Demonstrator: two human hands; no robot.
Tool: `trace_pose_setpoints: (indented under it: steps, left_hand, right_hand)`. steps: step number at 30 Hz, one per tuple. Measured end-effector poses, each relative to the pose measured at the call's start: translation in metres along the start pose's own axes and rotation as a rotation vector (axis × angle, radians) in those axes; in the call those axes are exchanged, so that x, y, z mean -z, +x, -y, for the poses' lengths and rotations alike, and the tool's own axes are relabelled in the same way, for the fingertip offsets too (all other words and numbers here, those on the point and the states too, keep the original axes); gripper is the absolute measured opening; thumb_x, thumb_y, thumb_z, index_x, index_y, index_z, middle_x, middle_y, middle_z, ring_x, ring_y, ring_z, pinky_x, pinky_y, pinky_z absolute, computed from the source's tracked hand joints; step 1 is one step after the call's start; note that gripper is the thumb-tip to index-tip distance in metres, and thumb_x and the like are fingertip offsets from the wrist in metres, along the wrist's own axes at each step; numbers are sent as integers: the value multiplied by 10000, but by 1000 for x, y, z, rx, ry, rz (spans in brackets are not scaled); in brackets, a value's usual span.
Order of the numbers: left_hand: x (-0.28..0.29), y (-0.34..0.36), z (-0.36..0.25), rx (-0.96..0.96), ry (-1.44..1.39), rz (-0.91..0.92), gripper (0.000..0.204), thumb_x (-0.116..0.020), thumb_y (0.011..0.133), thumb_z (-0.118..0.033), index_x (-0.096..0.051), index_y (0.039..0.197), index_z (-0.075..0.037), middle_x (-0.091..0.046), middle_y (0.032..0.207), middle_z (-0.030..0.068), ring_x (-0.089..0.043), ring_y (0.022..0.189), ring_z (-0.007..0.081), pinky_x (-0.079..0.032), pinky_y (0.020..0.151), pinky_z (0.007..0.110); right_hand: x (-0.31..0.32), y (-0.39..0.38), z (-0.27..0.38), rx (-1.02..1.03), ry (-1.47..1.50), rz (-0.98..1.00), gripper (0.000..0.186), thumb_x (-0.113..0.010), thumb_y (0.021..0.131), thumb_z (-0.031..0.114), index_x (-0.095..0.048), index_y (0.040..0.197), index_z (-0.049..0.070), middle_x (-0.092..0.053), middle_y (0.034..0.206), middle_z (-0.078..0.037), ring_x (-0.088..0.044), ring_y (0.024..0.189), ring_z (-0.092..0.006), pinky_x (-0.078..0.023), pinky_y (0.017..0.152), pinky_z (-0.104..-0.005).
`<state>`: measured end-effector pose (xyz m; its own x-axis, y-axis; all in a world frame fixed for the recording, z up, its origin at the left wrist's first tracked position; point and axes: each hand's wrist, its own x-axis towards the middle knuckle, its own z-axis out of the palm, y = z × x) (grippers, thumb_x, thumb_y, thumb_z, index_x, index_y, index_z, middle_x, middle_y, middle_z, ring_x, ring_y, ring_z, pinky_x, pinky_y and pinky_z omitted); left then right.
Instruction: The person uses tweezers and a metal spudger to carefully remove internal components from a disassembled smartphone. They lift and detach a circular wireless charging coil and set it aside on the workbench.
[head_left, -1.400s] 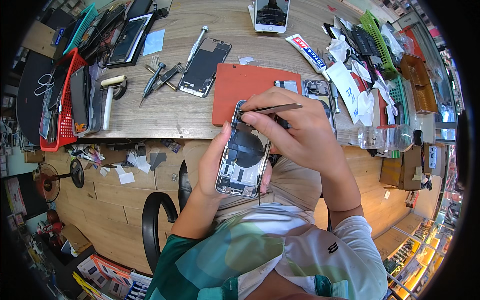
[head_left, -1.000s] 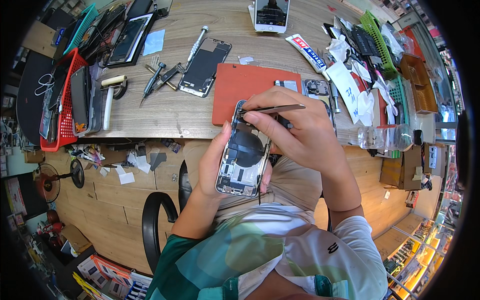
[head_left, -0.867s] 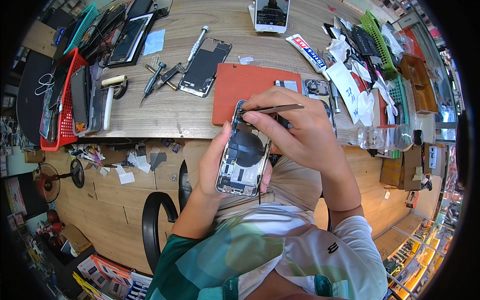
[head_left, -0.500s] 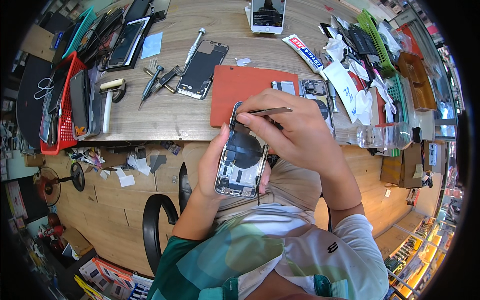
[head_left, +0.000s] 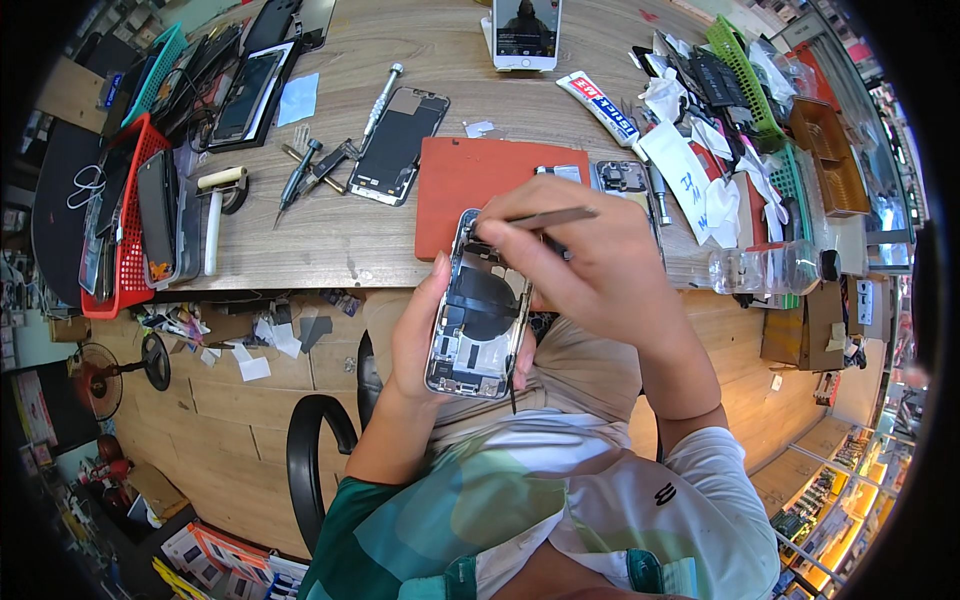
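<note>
My left hand [head_left: 418,325] is wrapped round an opened smartphone housing [head_left: 484,300], holding it tilted above my lap at the table's front edge. Metal frame, connectors and a dark round patch show inside it. Above the housing's far end, my right hand [head_left: 580,250] pinches a pair of metal tweezers [head_left: 548,217]. Their tips are hidden behind my fingers, so I cannot tell what they touch. Beyond the hands lies a red-brown mat [head_left: 455,180]. Partly behind my right hand is another phone part with camera openings [head_left: 625,178].
A detached phone screen [head_left: 402,140], screwdrivers [head_left: 298,182] and a roller [head_left: 215,225] lie on the table's left. A red basket [head_left: 135,235] stands at the left edge. Rightward are a glue tube [head_left: 600,108], papers [head_left: 680,175] and a clear bottle [head_left: 765,268]. A lit phone [head_left: 526,35] stands at the back.
My right hand and the tweezers have shifted slightly, with the fingers still at the housing's far end. The view has moved a little; my left hand keeps its hold.
</note>
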<state>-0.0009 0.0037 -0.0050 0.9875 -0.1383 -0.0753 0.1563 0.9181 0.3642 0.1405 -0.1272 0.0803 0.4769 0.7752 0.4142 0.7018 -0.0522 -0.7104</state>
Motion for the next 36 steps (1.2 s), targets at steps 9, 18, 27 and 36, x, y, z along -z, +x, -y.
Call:
trace_pose_setpoints:
  steps: [9,18,27,36]
  left_hand:
    - [-4,5,0,-44,-122,57,692,-290,1147,-555,-66,1737,-272,-609,1215,274,-715,765,389,-617,600,482]
    - [-14,5,1,-77,-108,-43,693,-275,1149,-524,-104,1729,-187,-601,1165,301,-696,669,390,-603,524,466]
    - [-10,4,0,-63,-105,-16,684,-275,1152,-527,-95,1733,-215,-607,1189,288,-705,704,390,-610,558,471]
    - [-14,5,1,-77,-101,-46,683,-267,1152,-516,-109,1730,-188,-603,1173,305,-689,660,403,-603,520,471]
  right_hand:
    - [10,7,-35,-312,44,-181,248,-739,1006,189,-776,1051,-53,-786,956,-159,-754,794,-246,-566,704,-320]
    - [3,6,-51,-202,-40,-172,249,-737,999,176,-776,1023,-69,-797,1043,-168,-747,832,-275,-572,725,-346]
    - [7,3,-44,-245,-14,-174,237,-743,987,158,-779,998,-75,-801,1071,-156,-743,798,-249,-566,682,-323]
    - [7,-3,-43,-244,60,-246,241,-748,1003,162,-775,1023,-77,-804,1036,-116,-710,745,-162,-555,682,-286]
